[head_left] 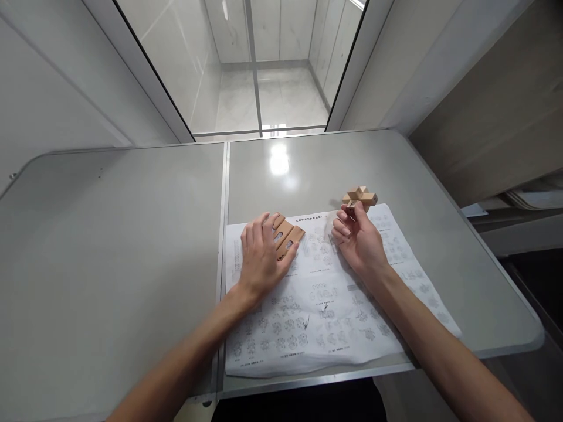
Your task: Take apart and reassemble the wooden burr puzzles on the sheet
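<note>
My right hand (359,237) pinches a wooden burr puzzle (360,195) between thumb and fingers, just above the sheet's far edge. Its light wooden bars cross one another, and part of it is hidden by my fingertips. My left hand (261,258) lies over a row of flat wooden pieces (288,234) with slots in them. The thumb bends round their near right side, while the fingers cover their left end. Beneath both hands spreads a printed paper sheet (316,334) with rows of small line drawings.
A grey table (132,264) carries everything, with a metal seam (223,205) running across it left of the sheet. Behind the table stands a glass panel (281,76) in a metal frame. Brown cloth (497,117) hangs at the right.
</note>
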Motion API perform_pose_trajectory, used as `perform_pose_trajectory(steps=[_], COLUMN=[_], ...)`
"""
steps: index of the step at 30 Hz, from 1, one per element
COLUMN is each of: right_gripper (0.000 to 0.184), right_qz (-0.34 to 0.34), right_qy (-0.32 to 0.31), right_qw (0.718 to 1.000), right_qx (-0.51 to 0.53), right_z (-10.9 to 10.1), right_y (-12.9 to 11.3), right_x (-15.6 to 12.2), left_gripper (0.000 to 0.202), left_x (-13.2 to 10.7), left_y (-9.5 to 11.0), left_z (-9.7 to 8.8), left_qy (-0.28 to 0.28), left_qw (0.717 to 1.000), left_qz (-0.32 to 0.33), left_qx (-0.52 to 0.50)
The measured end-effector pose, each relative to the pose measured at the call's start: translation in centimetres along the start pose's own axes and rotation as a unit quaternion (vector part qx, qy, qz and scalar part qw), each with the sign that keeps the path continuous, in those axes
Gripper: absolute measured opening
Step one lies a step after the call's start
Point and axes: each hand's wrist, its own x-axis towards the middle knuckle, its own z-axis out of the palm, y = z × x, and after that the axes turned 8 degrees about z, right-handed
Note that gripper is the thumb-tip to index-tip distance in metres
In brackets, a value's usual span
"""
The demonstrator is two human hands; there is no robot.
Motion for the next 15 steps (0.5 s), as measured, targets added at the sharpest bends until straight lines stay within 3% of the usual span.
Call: perform_pose_trajectory(steps=[15], right_gripper=[0.031], right_qz=[0.016], right_qy=[0.006], right_qw=[0.996], right_qx=[0.088], right_z=[-1.3], right_y=[-0.9], right_x=[1.0], left_gripper=[0.065], left_x=[0.1], left_y=[0.3], left_z=[-0.5], left_qy=[-0.032], left_qw=[0.994], left_qz=[0.042], left_qx=[-0.095])
